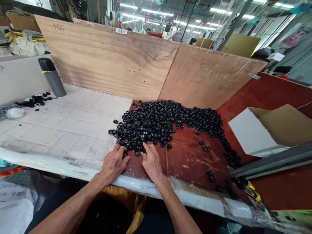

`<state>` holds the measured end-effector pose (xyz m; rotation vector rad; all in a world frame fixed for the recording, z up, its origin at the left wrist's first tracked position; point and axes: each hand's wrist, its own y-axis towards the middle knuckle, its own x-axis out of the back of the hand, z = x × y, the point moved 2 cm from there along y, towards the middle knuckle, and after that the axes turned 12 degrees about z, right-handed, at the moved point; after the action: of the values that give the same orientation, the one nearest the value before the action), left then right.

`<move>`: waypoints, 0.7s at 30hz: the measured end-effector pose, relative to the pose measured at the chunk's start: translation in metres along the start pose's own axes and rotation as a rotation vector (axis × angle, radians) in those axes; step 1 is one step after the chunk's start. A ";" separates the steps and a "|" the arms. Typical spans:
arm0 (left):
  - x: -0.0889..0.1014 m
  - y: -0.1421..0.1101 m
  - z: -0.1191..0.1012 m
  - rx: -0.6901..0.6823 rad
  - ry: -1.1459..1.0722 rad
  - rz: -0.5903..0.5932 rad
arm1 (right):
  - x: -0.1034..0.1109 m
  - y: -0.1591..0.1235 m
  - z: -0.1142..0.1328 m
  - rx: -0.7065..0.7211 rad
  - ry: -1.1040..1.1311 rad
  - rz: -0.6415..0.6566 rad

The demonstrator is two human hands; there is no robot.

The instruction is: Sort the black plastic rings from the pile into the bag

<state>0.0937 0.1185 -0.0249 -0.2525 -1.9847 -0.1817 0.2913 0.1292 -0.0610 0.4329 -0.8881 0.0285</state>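
Observation:
A wide heap of small black ring-shaped parts [149,122] lies on the dark red board [189,148] and spills a little onto the white tiled surface [68,128]. My left hand [114,162] rests at the heap's near left edge, its fingers bent down toward the parts. To its right, my right hand [151,160] reaches with fingers stretched to the front of the heap. A few loose rings lie between the two hands. Whether the left fingertips pinch a part is hard to see. Below the table edge, an open yellow-brown sack [137,214] stands between my legs, dark inside.
A grey bottle [52,78] stands at the left, near a small group of black parts [36,100] and a clear plastic bag [1,112]. Wooden boards [117,62] wall off the back. A white box [257,134] and a metal bar [289,153] flank the right side.

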 end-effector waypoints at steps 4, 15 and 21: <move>-0.004 -0.004 0.008 -0.107 -0.056 -0.032 | 0.005 -0.006 0.000 0.006 0.069 -0.085; -0.005 -0.017 0.019 -0.153 -0.270 -0.074 | 0.012 -0.013 0.005 0.034 0.070 -0.080; -0.010 -0.020 0.020 -0.190 -0.498 -0.032 | 0.017 -0.021 0.008 0.005 0.013 -0.016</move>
<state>0.0750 0.1036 -0.0430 -0.4195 -2.4689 -0.3563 0.3004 0.1043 -0.0507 0.4438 -0.8714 0.0183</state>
